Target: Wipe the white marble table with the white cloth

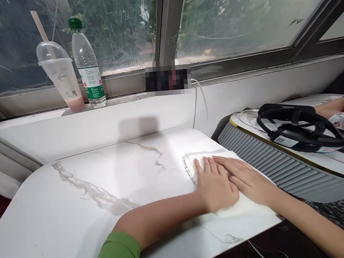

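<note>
A white cloth [250, 210] with a scalloped, patterned edge lies spread at the right end of the white marbled table [86, 219]. My left hand [216, 185] rests on it, palm down, with the fingers stretched out and somewhat apart. Beside it, my right hand [247, 180] lies flat on the cloth too, its fingers extended toward the left hand and touching it. Neither hand is wrapped round anything. Part of the cloth is hidden beneath both hands.
On the window ledge stand a plastic cup with a straw [62, 82] and a green-capped bottle [90, 72]. A blurred dark object [168, 79] and a white cable sit further right. A black headset [299, 127] lies on another table, near a person's arm [332, 106].
</note>
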The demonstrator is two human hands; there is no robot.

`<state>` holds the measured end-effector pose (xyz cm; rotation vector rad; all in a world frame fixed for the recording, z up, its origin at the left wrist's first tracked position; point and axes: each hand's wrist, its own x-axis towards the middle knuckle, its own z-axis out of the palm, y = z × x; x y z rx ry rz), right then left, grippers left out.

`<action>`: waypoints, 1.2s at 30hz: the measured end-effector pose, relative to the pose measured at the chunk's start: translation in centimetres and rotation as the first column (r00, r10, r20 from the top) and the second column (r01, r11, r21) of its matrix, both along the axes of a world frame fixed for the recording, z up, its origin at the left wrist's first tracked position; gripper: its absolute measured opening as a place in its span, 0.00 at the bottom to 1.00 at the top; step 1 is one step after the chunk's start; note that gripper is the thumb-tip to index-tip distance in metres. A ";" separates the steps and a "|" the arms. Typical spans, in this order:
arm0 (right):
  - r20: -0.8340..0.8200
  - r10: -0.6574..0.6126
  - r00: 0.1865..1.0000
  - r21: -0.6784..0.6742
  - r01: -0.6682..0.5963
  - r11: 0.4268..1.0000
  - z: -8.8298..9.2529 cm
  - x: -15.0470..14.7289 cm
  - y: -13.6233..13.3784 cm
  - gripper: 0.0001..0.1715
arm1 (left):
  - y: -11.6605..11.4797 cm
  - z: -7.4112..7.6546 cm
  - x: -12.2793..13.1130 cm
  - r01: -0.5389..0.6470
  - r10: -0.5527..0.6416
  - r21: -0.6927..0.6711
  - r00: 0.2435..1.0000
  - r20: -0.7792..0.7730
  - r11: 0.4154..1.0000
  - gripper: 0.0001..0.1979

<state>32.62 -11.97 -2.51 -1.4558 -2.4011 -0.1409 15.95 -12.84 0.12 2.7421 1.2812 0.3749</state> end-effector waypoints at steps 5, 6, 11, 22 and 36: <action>-0.020 -0.020 1.000 0.023 0.021 1.000 0.1 -1.4 7.3 0.30 | 7.1 -0.8 -0.4 -0.056 0.055 0.007 0.997 0.048 0.998 0.29; -0.026 -0.023 0.999 0.028 0.024 0.999 0.1 -2.1 8.8 0.30 | 8.6 -0.9 -0.9 -0.069 0.068 0.002 0.996 0.055 0.998 0.28; -0.060 -0.060 0.996 0.011 0.061 0.998 0.7 -5.4 14.7 0.29 | 14.3 -0.9 -3.2 -0.160 0.162 -0.038 0.985 0.063 0.986 0.26; 0.048 -0.135 0.990 0.078 0.131 0.988 0.0 -8.0 8.0 0.29 | 8.9 -0.6 -6.1 -0.101 0.101 -0.055 0.995 -0.011 0.993 0.27; 0.013 0.003 1.000 0.112 -0.004 0.994 0.3 -16.0 -4.9 0.29 | -4.5 0.5 -14.2 -0.036 0.035 -0.101 0.999 -0.019 0.994 0.29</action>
